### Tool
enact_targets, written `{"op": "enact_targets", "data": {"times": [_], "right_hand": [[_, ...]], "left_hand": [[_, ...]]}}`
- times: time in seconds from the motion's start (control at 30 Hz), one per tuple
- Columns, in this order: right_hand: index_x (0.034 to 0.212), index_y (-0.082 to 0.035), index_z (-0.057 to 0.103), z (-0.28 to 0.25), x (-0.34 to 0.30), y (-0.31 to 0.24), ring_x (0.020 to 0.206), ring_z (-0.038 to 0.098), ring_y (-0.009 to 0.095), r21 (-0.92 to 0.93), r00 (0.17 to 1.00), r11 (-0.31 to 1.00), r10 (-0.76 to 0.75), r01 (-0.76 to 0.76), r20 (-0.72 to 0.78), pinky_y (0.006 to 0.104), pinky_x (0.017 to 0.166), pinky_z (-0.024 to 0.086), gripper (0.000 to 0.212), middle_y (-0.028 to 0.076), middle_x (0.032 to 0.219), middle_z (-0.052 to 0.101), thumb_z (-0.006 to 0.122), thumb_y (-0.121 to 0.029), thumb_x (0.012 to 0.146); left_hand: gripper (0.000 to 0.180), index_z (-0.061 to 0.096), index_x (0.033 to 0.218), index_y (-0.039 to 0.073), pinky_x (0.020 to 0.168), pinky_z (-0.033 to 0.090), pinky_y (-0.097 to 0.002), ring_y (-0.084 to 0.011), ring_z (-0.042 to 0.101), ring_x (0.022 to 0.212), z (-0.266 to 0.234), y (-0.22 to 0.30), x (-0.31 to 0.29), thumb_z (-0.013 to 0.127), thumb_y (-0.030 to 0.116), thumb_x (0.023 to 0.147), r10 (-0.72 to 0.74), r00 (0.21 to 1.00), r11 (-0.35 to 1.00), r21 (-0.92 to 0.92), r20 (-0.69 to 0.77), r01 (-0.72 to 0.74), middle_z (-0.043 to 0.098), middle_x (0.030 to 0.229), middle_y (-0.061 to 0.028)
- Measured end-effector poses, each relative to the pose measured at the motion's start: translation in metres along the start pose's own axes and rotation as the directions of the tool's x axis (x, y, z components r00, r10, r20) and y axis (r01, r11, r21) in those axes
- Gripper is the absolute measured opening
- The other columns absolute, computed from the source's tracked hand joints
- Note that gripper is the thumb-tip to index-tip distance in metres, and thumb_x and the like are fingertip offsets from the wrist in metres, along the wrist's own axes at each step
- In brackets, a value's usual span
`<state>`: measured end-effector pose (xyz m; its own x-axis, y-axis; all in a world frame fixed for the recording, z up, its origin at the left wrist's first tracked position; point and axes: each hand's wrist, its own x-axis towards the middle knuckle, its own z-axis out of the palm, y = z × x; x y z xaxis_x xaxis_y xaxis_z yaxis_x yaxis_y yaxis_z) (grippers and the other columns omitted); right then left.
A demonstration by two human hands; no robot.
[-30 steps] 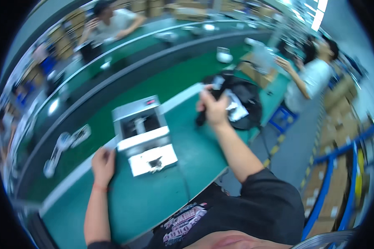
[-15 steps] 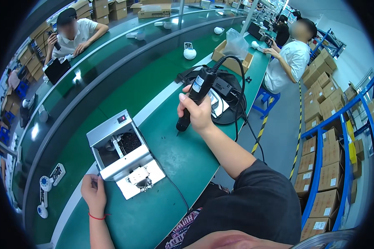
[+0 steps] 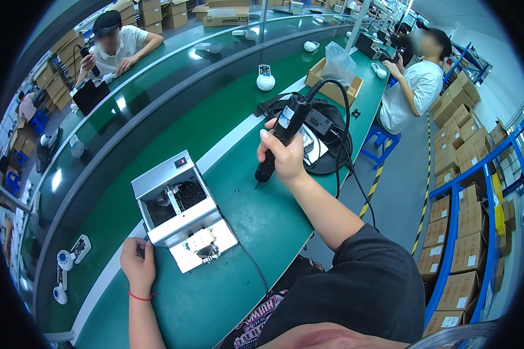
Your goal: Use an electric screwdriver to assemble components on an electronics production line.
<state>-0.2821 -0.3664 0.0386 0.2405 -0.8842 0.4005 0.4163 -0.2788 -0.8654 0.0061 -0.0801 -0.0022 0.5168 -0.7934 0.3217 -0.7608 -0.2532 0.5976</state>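
Note:
My right hand (image 3: 285, 152) is wrapped round a black electric screwdriver (image 3: 282, 136), held tilted with its bit pointing down near the green bench top (image 3: 215, 296). A few tiny dark bits, likely screws (image 3: 237, 190), lie just left of the tip. At the near left corner of a silver screw feeder (image 3: 177, 203), my left hand (image 3: 138, 264) has its fingers curled in; whatever they hold, if anything, is hidden. Black screws (image 3: 190, 195) fill part of the feeder's open bin. A white plate with a small metal mechanism (image 3: 206, 247) sticks out from its near side.
Beyond the bench runs a green conveyor (image 3: 215, 99) carrying white rounded devices (image 3: 266, 78). A black bag (image 3: 332, 160) with a cable lies right of my hand. Farther off stands a cardboard box (image 3: 355, 87) with a plastic bag. Two co-workers sit at left and right.
The whole view has shifted slightly, so the bench and feeder appear farther right. My right hand keeps its grip on the screwdriver, and my left hand stays by the feeder's corner.

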Motion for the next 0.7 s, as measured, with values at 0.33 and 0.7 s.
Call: {"op": "enact_targets", "data": {"times": [0.33,0.7], "right_hand": [[0.113,-0.003,0.053,-0.0009,0.0023,0.0021,0.051,0.057,0.018,0.014,1.0,1.0,0.022,-0.022,-0.012,0.0284,0.054,0.047,0.024,0.008,0.067,0.058,0.063,-0.011,0.092],[0.113,-0.003,0.053,-0.0041,0.0035,0.0036,0.051,0.056,0.018,0.015,0.999,0.999,0.029,-0.029,-0.021,0.0288,0.054,0.047,0.024,0.007,0.068,0.056,0.063,-0.012,0.093]], "left_hand": [[0.007,0.06,0.085,0.002,0.063,0.042,-0.0315,-0.0214,0.05,0.067,0.0,-0.0002,0.0003,0.067,0.003,0.084,-0.003,1.0,1.0,0.022,0.006,0.003,0.058,0.078,-0.0089],[0.007,0.06,0.085,0.002,0.063,0.043,-0.0318,-0.022,0.05,0.067,0.0001,0.0013,0.0001,0.067,0.003,0.084,-0.009,1.0,1.0,0.025,0.009,0.009,0.058,0.078,-0.0092]]}}
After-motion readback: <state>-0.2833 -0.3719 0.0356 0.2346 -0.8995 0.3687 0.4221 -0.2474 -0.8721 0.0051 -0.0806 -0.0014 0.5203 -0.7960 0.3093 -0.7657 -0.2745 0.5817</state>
